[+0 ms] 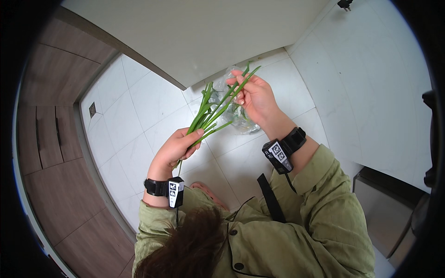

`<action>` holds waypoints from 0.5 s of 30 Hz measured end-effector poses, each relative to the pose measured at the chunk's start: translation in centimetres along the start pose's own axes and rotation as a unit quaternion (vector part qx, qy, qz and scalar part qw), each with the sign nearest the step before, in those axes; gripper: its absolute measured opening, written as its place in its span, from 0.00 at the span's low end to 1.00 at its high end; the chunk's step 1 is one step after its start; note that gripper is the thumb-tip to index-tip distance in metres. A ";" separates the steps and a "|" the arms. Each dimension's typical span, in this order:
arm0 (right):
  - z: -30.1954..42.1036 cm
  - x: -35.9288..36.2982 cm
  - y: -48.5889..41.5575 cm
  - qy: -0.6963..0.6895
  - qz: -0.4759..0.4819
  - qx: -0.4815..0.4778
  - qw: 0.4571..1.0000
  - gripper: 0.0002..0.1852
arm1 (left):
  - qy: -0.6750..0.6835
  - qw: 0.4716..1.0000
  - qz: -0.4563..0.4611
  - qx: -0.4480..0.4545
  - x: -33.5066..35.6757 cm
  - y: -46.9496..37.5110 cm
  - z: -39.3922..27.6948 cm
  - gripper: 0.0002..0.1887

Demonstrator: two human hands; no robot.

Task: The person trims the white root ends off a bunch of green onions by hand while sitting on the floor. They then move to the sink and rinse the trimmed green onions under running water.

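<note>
My left hand (180,144) grips a bunch of long, flat green leafy stems (203,118), which look like garlic chives or a similar vegetable. They fan up and to the right, and thin stem ends poke out below the fist. Near the tips of the longest leaves, my right hand (259,99) has thumb and fingers closed around them. Behind that hand a clear plastic bag (248,128) lies on the floor, with green leaf pieces inside. Part of the bag is hidden by the right hand and the leaves.
White floor tiles (125,139) spread below my hands. A pale panel (194,34) rises ahead, its lower corner close to the bag. Wood-look cabinet fronts (59,139) stand at left, near a floor drain (92,109). A black plug (345,4) hangs by the white wall (368,76).
</note>
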State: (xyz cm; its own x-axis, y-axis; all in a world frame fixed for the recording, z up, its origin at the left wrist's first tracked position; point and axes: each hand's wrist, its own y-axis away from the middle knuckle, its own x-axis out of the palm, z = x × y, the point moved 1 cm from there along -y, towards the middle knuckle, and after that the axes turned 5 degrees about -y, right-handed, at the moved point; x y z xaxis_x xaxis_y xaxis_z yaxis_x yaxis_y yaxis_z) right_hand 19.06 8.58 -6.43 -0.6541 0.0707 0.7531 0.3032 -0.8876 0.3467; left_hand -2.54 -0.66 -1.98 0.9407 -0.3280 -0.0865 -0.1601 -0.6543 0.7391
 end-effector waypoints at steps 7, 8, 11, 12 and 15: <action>0.6 -1.1 -0.4 -0.026 -0.038 -0.041 0.998 0.12 | -0.025 1.000 -0.008 -0.017 -1.0 0.8 0.7 0.17; 0.8 -1.4 -0.5 -0.032 -0.044 -0.045 0.998 0.12 | -0.027 0.999 -0.011 -0.021 -0.8 0.6 0.8 0.17; 1.0 -1.5 -0.6 -0.027 -0.042 -0.047 0.998 0.11 | -0.025 0.999 -0.015 -0.027 -0.8 0.7 0.9 0.17; 0.8 -1.5 -0.5 -0.031 -0.046 -0.042 0.998 0.11 | -0.024 0.999 -0.015 -0.029 -0.9 0.8 1.1 0.17; 0.8 -2.1 -0.6 -0.050 -0.060 -0.032 0.996 0.11 | -0.032 0.999 -0.007 -0.038 -1.0 0.9 1.1 0.17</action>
State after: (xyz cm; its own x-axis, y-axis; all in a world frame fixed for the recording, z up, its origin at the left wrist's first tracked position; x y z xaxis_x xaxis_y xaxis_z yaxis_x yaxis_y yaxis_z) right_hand 20.78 9.34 -7.81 -0.6103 0.2204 0.7609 0.1791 -0.8972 0.4036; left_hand -3.89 -1.63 -1.98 0.9214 -0.3632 -0.1385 -0.1210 -0.6066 0.7858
